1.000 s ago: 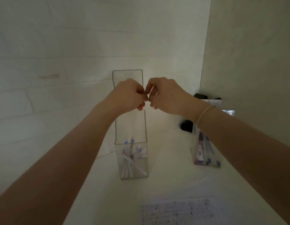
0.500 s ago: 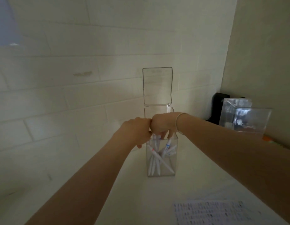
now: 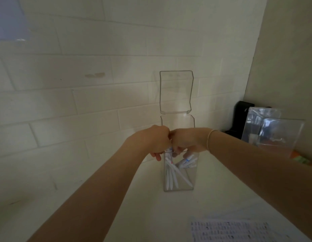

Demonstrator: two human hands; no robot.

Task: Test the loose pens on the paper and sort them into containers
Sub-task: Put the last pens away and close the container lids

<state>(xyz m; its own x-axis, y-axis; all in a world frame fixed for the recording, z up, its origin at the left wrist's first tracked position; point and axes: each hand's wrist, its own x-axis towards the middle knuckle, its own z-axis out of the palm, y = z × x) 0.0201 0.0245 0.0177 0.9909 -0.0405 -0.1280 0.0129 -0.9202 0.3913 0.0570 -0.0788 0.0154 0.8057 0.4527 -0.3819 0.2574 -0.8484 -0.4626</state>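
A tall clear container (image 3: 191,179) stands by the tiled wall with its lid (image 3: 176,91) flipped upright. Several white pens (image 3: 171,177) lean inside it. My left hand (image 3: 155,142) and my right hand (image 3: 186,141) meet knuckle to knuckle right over the container's mouth, fingers curled downward. Between them they pinch a white pen (image 3: 168,151) with a blue mark; only its end shows below the fingers, at the rim. The printed test paper (image 3: 230,229) lies at the bottom right of the white table.
A second clear container (image 3: 274,133) stands at the right against the side wall, with a black object (image 3: 242,116) behind it and something orange and green (image 3: 301,159) beside it. The tiled wall runs close behind the tall container.
Both hands have come down together from in front of the lid to the container's mouth. The view has swung left, so the container now sits further right.
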